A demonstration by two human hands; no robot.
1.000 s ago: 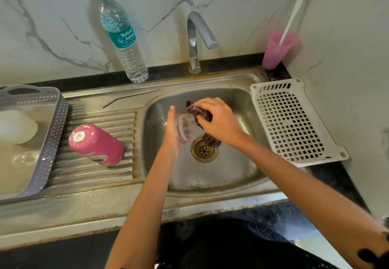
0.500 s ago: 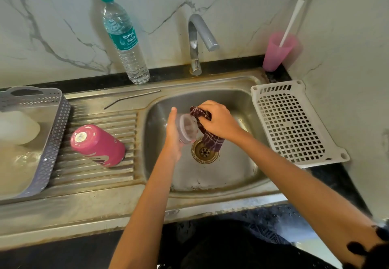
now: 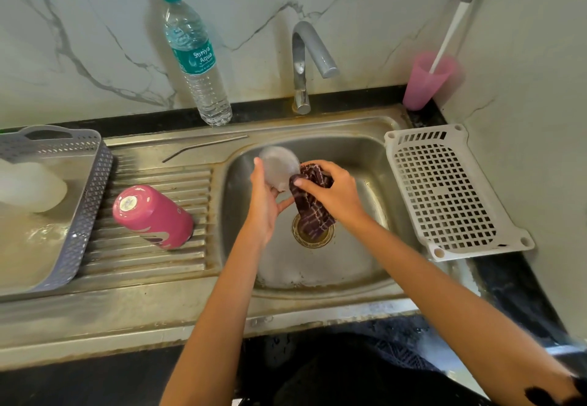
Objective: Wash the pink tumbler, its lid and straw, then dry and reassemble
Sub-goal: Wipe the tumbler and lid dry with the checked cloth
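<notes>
Over the sink basin [image 3: 365,157] my left hand [image 3: 265,202] holds the clear round lid [image 3: 279,165] by its lower edge, its flat face turned toward me. My right hand [image 3: 333,194] grips a dark checked cloth [image 3: 313,211] against the lid's right edge; the cloth hangs down over the drain. The pink tumbler [image 3: 152,216] lies on its side on the ribbed drainboard, base toward me. The metal straw [image 3: 203,147] lies along the drainboard's back edge.
A water bottle [image 3: 197,59] and the tap [image 3: 306,62] stand behind the sink. A pink cup [image 3: 425,83] with a white-handled brush is in the back right corner. A white perforated tray [image 3: 451,192] lies right of the basin, a grey basket [image 3: 79,195] at left.
My left hand has lifted the lid and turned its flat face toward me. My right hand with the cloth has shifted from the lid's face to its right edge.
</notes>
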